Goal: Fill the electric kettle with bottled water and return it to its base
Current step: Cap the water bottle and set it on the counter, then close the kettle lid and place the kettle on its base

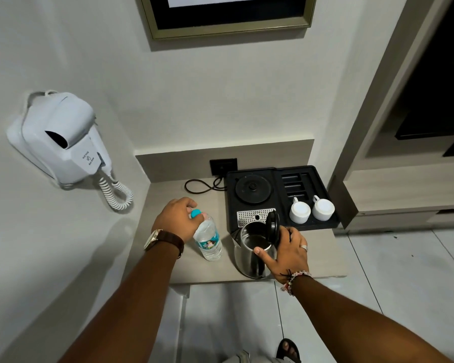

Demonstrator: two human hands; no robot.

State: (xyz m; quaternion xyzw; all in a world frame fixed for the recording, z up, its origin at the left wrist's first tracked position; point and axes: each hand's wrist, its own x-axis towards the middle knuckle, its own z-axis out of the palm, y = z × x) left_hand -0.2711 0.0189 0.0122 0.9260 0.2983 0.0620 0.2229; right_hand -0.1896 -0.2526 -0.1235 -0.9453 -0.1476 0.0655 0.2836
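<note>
Left hand (pixel 177 220) closed around capped bottle (pixel 208 238), right hand (pixel 286 251) gripping open kettle (pixel 249 254): risks spilling over counter (pixel 323 260) if tipped carelessly.

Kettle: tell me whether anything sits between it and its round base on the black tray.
Nothing visible blocks it. The kettle stands on the counter in front of the tray, and the base is bare. The two cups sit off to the right.
</note>
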